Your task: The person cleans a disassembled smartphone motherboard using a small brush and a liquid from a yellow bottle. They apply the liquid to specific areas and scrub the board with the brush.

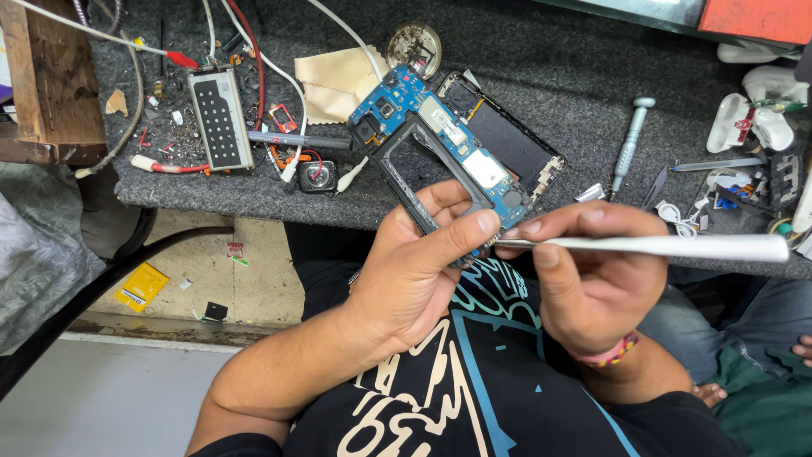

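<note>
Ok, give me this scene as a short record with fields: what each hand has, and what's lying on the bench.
left hand: grips the lower end of a phone frame with blue circuit board, thumb across its edge
right hand: holds a white pen-shaped tool, tip at the frame's bottom edge
bench: grey, carpet-like top
on bench: black phone back shell, yellow cloth, screwdriver, grey perforated part, loose wires and small parts

Blue circuit board [440, 135], white tool [677, 247], grey speckled bench [592, 76], yellow cloth [334, 80]
</note>
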